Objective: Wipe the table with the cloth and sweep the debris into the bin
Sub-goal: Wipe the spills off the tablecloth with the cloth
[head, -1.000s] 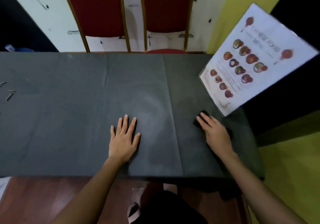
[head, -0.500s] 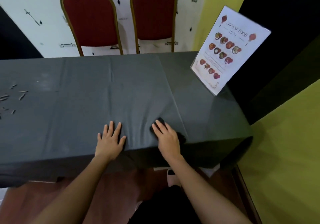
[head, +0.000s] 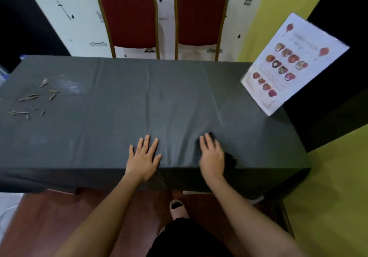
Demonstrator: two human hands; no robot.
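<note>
In the head view, your left hand [head: 144, 156] lies flat on the table [head: 119, 117] in the lower middle of the frame, fingers straight and spread, holding nothing. Your right hand [head: 212, 156] is just to the right of it, near the front edge. Its fingers look extended and press down on the dark cloth [head: 231, 158], which shows only at the fingertips and beside the palm. This hand is a little blurred, so I cannot tell if the thumb pinches the cloth.

I judge the task to be at an early stage. You are wiping the right-middle part, but the debris [head: 31, 97], many small pale pieces, lies scattered at the left of the frame, well apart from the cloth. A whitish smear [head: 71, 85] is beside it. No bin is in view, so the sweeping is not yet done. A menu stand [head: 292, 65] is at the right corner.
</note>
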